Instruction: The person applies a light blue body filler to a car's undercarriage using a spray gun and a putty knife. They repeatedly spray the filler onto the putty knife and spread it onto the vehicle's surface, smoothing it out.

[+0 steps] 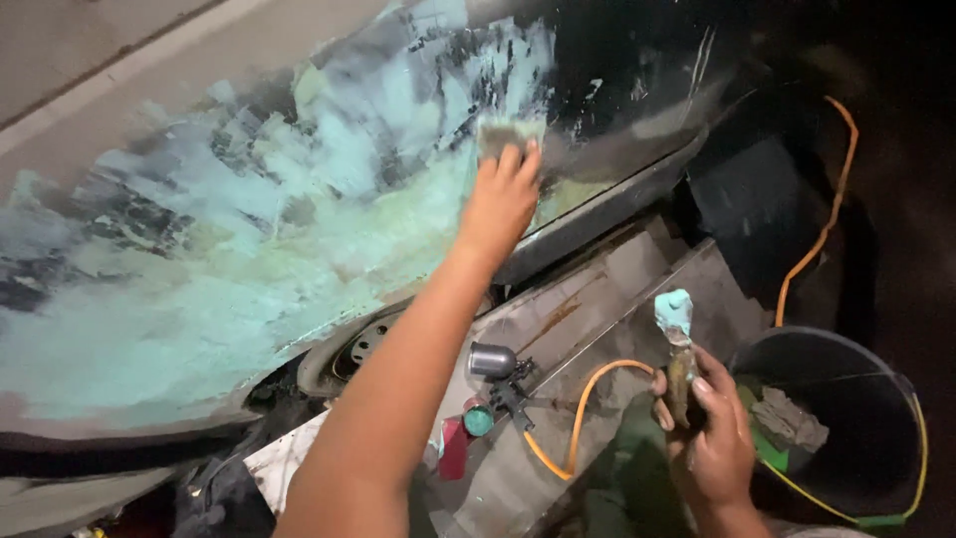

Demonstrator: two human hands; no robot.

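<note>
Against the car panel (229,229), which was smeared with pale green filler, our left hand (501,194) pressed flat on a small scraper (508,133), the fingers laid together over its lower edge and the blade touching the panel where the green patch met the dark paint. Lower and to the right, our right hand (715,430) was closed around the handle of a putty knife (676,349), held upright with a lump of the same green filler on its tip. Just beside that hand stood a dark bucket (866,438) with a yellow rim and some grey and green scraps inside. Between our two arms a spray gun (500,374) with a shiny metal cup lay on the grey floor, an orange hose (588,408) curling away from it. A wheel (360,344) showed under the panel's lower edge.
</note>
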